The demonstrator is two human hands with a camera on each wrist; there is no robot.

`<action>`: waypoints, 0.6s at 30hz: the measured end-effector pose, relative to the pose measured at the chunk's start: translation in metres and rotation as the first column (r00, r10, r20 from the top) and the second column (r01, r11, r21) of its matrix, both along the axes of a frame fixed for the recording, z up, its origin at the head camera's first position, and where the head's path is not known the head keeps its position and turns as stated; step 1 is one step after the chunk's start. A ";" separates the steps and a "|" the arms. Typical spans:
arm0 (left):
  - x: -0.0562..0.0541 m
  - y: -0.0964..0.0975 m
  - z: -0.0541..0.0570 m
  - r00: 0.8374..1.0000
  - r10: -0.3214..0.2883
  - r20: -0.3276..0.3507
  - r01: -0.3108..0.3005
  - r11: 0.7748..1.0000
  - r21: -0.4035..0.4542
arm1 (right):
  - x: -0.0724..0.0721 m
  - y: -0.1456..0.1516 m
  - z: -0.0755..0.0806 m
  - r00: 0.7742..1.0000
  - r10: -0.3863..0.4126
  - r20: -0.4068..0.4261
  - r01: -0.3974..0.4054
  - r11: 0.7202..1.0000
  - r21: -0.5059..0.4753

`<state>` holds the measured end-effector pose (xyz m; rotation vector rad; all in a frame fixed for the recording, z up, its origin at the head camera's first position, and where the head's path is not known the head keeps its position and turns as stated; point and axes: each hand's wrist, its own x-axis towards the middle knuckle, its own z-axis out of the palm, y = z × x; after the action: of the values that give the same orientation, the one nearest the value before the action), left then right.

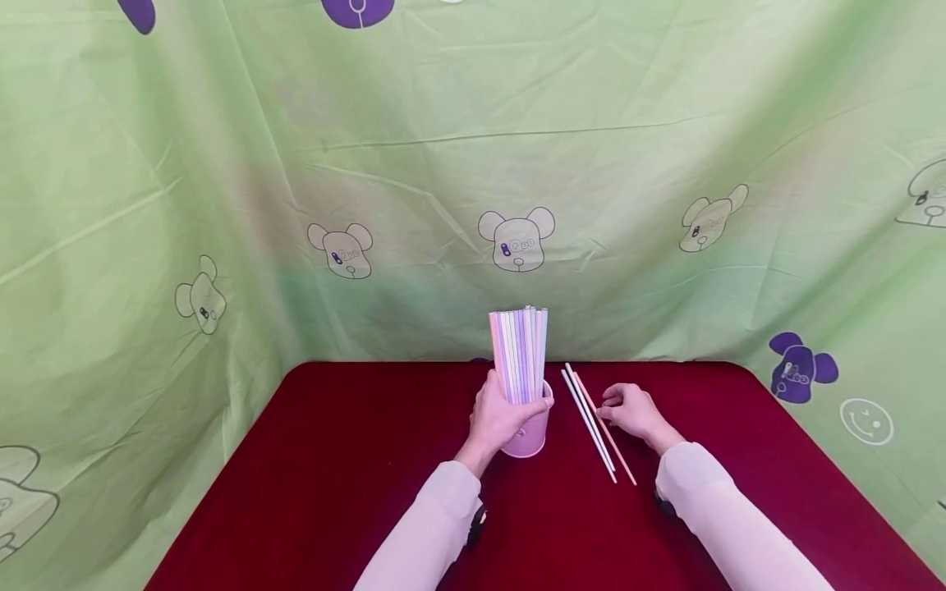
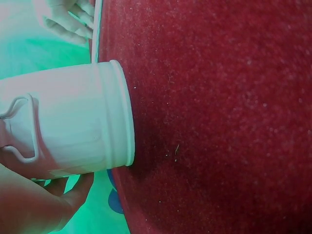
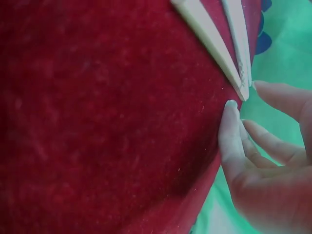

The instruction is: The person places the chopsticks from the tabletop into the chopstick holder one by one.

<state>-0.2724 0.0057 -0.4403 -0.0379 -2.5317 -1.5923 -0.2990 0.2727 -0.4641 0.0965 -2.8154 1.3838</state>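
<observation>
A small pink metal pail (image 1: 526, 439) with a wire handle stands on the table, packed with upright pastel straws (image 1: 521, 353). My left hand (image 1: 498, 419) grips the pail near its rim, thumb across the front. In the left wrist view the pail (image 2: 68, 117) lies sideways in the picture, with the left hand's fingers (image 2: 78, 192) bent against its side. To the right, two pale straws (image 1: 591, 427) and one orange straw (image 1: 617, 451) lie on the cloth. My right hand (image 1: 631, 410) hovers beside them, fingers loosely bent and apart, pinching nothing in the right wrist view.
A dark red cloth (image 1: 332, 476) covers the table. Green fabric (image 1: 421, 164) printed with bear heads hangs behind and at both sides, close to the table's back edge.
</observation>
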 end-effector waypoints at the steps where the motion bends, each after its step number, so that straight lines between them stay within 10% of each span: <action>1: 0.000 0.000 0.000 1.000 0.001 -0.001 -0.001 1.000 -0.002 | 0.000 0.000 -0.001 1.000 -0.007 -0.004 0.007 1.000 0.004; 13: 0.000 0.001 0.000 1.000 -0.001 -0.002 0.001 1.000 -0.007 | 0.001 -0.002 -0.002 0.999 -0.007 -0.043 0.017 0.975 0.222; 18: 0.000 0.000 0.000 1.000 0.001 0.004 -0.001 1.000 -0.009 | 0.000 -0.003 -0.001 1.000 -0.018 0.021 0.015 0.990 0.139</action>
<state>-0.2722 0.0062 -0.4401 -0.0347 -2.5419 -1.5824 -0.2993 0.2698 -0.4654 0.0587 -2.9214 1.1916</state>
